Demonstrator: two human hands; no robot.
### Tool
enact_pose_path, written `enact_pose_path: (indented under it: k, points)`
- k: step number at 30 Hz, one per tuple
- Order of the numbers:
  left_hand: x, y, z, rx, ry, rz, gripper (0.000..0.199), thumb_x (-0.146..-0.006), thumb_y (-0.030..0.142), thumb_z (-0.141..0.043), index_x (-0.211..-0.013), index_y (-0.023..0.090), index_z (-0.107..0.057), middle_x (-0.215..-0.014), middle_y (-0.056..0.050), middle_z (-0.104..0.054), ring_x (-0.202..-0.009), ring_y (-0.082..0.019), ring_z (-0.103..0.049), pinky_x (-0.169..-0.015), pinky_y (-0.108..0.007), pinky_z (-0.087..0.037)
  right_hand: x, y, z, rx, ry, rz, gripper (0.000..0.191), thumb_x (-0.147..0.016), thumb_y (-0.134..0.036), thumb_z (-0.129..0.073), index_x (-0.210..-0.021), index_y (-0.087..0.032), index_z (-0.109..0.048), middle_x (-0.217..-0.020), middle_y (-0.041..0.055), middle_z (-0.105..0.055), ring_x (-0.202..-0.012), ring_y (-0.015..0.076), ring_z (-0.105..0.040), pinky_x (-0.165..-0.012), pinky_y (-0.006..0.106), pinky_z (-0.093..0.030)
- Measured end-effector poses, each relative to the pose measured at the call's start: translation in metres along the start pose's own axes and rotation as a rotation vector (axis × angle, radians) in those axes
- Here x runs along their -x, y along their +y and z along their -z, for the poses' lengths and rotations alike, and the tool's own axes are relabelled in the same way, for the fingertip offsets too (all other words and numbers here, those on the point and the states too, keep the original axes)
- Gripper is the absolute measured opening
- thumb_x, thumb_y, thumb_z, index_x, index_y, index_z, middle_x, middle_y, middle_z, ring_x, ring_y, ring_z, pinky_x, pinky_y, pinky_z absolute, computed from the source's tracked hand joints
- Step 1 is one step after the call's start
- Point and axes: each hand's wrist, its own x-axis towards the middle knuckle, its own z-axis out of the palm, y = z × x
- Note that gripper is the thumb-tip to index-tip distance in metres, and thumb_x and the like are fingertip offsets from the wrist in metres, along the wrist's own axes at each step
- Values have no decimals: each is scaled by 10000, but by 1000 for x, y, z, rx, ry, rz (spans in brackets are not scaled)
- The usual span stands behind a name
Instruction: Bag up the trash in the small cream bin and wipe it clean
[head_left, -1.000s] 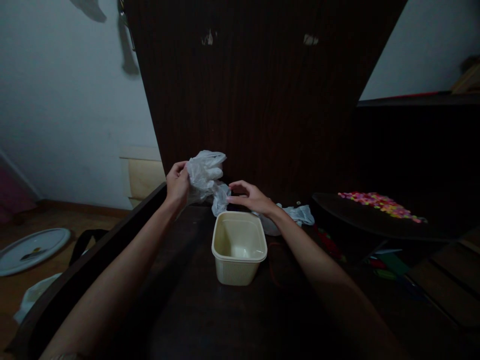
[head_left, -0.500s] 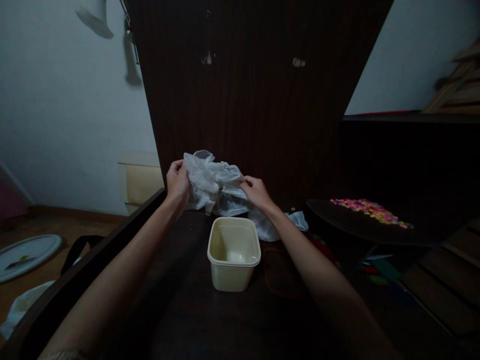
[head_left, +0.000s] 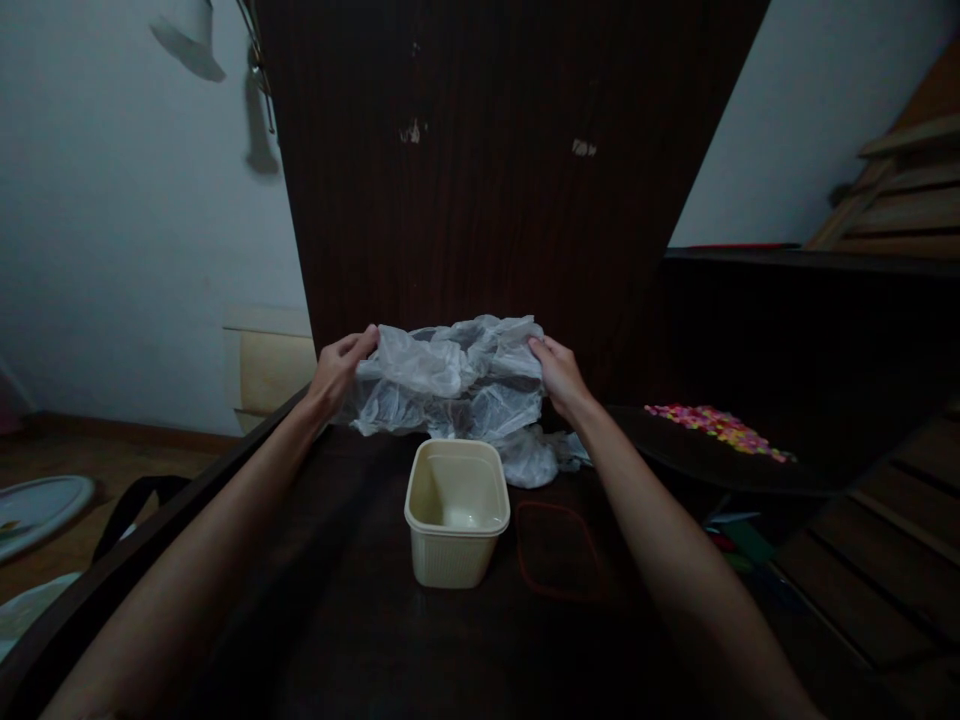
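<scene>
A crumpled, see-through white plastic bag [head_left: 457, 370] is stretched sideways between my two hands, above the far part of the dark desk. My left hand [head_left: 341, 372] pinches its left end, and my right hand [head_left: 559, 372] grips the right end. Just nearer to me stands a cream plastic container [head_left: 456, 520], upright, with no lid on it and nothing visible inside. More crumpled plastic [head_left: 531, 458] lies on the desk behind the container, below my right hand. To the container's right, a flat lid with a reddish rim [head_left: 559, 550] rests on the dark surface.
A tall dark wood panel [head_left: 480, 200] rises behind the desk. On the right, a dark shelf holds a strip of small colourful pieces [head_left: 720, 430]. A raised edge [head_left: 150, 540] runs along the desk's left side. A white oval lid-like thing [head_left: 45, 510] lies on the floor.
My hands have moved apart, the right one to the right, and the bag is now spread wider between them. The view has shifted slightly; the container stays in place.
</scene>
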Motion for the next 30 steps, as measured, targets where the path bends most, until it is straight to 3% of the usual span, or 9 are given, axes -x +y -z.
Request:
enact_pose_path:
  k: [3,7,12,14,17,22,24,27,30]
  points:
    - [4,3,9,-259,-211,-18,650,-610,649,-819,-1020,145,-781,-742,-47,-696,-661,-208,-600,-598,-281,-451,-3,2,7,-44,48,-28,510,-691,-677,-679,-844,-192,-663,-776,24,-706,-811,216,-669,-716,306,-503]
    - [9,4,12,-545,-308,-135,760,-468,582,-885,-1114,197,-778,-909,-66,-712,-820,-266,-644,-705,-315,-485,-3,4,15,-107,116,-92,556,-679,-759,-666,-759,-210,-634,-679,37,-686,-800,261,-701,-682,338,-537]
    - [16,9,12,-795,-420,-191,669,-587,465,-820,-1191,187,-750,-925,-70,-718,-848,-287,-674,-758,-333,-490,1,-3,24,-313,87,-166,551,-656,-775,-700,-692,-239,-576,-626,14,-669,-773,248,-719,-665,324,-577]
    - [18,11,12,-776,-408,-161,507,-679,449,-735,-1107,180,-764,-921,-70,-737,-841,-276,-677,-748,-329,-478,6,-10,30,-345,6,-182,544,-643,-762,-718,-686,-236,-584,-639,16,-682,-777,243,-723,-666,319,-581]
    - [20,14,13,-698,-287,-114,352,-737,471,-663,-916,179,-741,-797,-47,-708,-748,-240,-642,-680,-314,-446,15,-21,43,-249,-115,-207,537,-600,-731,-769,-694,-217,-646,-664,23,-711,-734,232,-715,-630,305,-560]
    - [22,16,17,-521,-90,-140,197,-714,378,-677,-771,213,-585,-768,-4,-633,-739,-195,-588,-681,-291,-471,29,-32,61,11,-256,-285,437,-452,-378,-958,-754,-146,-743,-730,49,-753,-623,181,-667,-584,271,-499]
    - [23,15,20,-483,-55,-196,139,-687,287,-649,-708,217,-530,-828,-15,-632,-814,-196,-602,-743,-296,-500,32,-32,63,48,-239,-269,437,-466,-388,-942,-775,-154,-741,-743,37,-750,-635,171,-661,-607,271,-502]
    - [26,11,23,-415,-52,-288,160,-627,208,-612,-603,213,-454,-953,-54,-660,-962,-218,-628,-851,-324,-517,32,-30,62,-58,-141,-125,401,-485,-460,-897,-659,-209,-637,-639,-22,-677,-596,152,-617,-592,262,-498]
    - [30,10,23,-253,-77,-279,197,-629,223,-634,-599,212,-439,-950,-65,-683,-964,-226,-652,-846,-330,-525,30,-31,64,-47,-172,-13,464,-666,-658,-708,-586,-241,-521,-585,-9,-623,-596,177,-610,-570,283,-500]
